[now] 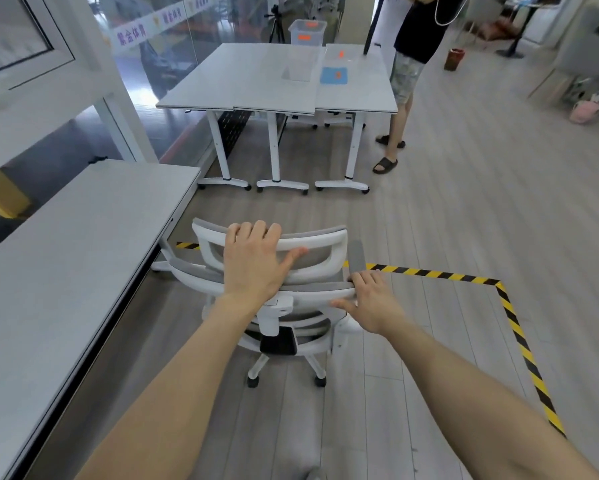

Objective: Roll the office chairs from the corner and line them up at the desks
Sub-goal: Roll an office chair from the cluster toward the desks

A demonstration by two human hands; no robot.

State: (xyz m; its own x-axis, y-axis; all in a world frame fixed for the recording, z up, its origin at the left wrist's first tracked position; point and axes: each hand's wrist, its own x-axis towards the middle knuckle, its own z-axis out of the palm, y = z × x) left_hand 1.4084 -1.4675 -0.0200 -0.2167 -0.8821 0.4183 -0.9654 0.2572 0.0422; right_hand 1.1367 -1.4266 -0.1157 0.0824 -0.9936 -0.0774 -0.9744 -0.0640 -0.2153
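- Step in hand, as I judge it: rolling one chair (277,271) across the floor (447,220) toward the benches.
- The chair stands on its casters just beside the near bench (66,244) on the left, its back to the person; no other chair can be made out clearly.
- The left hand (256,261) lies over the headrest (326,237), fingers curled on its top edge, thumb spread along the mesh.
- The right hand (371,299) clasps the right end of the backrest top, thumb under the rim.
- Next move, I think: turn the chair to face a bench edge and push it in square, keeping it off the bench legs.
- Far bench (277,77), well apart: behind it stands a clear bin (306,31); what it holds I cannot tell. A blue mat (334,76) lies on top.
- A bystander (409,64) stands at that bench's right end.
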